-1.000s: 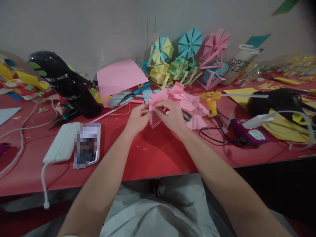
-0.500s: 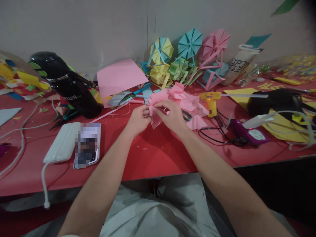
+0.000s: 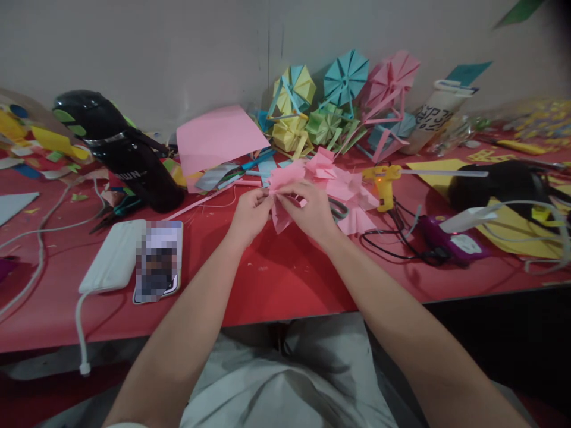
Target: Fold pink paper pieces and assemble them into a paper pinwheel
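Between my two hands is a piece of folded pink paper [image 3: 282,216], held just above the red table. My left hand [image 3: 250,215] pinches its left edge with the fingers curled in. From the other side my right hand [image 3: 308,208] grips it between thumb and fingers, the fingertips of both hands nearly meeting. Behind and to the right lie more pleated pink paper pieces [image 3: 345,189], partly covered by my right hand. Dark scissor handles [image 3: 338,208] show beside that hand.
A yellow glue gun [image 3: 382,185] lies right of the pink pieces, its cable near a purple box [image 3: 452,241]. Folded paper wheels [image 3: 345,77] stand against the wall. To the left are a black bottle [image 3: 129,157], a phone [image 3: 158,261] and a white power bank [image 3: 113,255].
The fingers of my left hand have closed in tighter on the paper's edge, and its thumb has moved up toward my right fingertips. The surrounding objects have stayed put.
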`<state>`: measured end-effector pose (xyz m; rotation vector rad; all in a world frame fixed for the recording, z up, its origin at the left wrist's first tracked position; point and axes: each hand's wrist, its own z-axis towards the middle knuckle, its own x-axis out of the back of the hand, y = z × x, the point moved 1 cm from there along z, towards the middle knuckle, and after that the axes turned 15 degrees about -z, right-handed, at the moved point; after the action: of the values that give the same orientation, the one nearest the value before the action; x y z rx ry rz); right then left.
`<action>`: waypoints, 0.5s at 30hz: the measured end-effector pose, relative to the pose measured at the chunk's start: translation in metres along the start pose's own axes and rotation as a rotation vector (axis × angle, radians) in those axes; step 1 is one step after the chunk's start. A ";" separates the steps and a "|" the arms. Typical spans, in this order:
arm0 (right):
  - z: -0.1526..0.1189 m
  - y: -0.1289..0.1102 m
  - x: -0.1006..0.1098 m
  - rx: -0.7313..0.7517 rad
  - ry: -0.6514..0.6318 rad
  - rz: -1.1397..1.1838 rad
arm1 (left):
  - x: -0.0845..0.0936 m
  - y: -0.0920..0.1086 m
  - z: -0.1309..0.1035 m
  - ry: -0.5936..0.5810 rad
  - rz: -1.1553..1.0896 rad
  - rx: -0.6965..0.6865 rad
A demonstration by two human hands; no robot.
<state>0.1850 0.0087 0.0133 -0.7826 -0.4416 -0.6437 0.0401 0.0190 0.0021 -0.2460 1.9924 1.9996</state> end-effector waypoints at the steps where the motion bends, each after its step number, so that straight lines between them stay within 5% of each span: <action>1: 0.000 0.000 -0.001 0.011 -0.001 0.004 | -0.001 0.001 0.000 0.026 -0.009 0.001; 15: -0.001 -0.005 -0.005 0.249 -0.119 -0.143 | -0.003 0.024 -0.003 0.211 -0.358 0.081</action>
<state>0.1785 0.0072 0.0120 -0.5571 -0.6782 -0.6622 0.0349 0.0157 0.0259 -0.7652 1.9742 1.7224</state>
